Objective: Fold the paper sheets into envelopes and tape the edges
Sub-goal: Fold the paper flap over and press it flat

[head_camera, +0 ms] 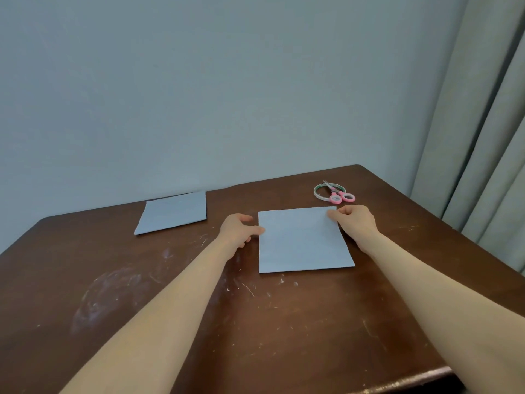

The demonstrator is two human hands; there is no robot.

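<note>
Blue paper lies between the two hands. The left hand (237,230) holds the left edge of the blue sheet (302,240), thumb on top toward the far end of that edge and fingers curled beside it. Whether those fingers have slipped under the paper cannot be told. The right hand (355,220) has its fingers curled on the far right corner and pinches it. The sheet rests flat on the table (255,322), a little right of centre, and looks unfolded.

The sheet is likely to handle as a thin, very light thing, limp once lifted and quick to slide on the smooth wood. Its flat face offers nothing to grip, so a corner or an edge is the place to take hold. One hand should pin it down while the other brings a side over. A crease will probably stay once pressed, so the edges are best lined up first. A stray crumple seems a greater risk than a tear.

Just beyond the right hand lies the tape roll (319,192), with pink-handled scissors (342,196) resting across it. Well to the left, near the far edge, the other blue paper (173,213) lies flat; whether it is folded cannot be told. Pale scratches mark the table top. A plain wall (199,95) stands behind it and a curtain (488,123) hangs at the right.
</note>
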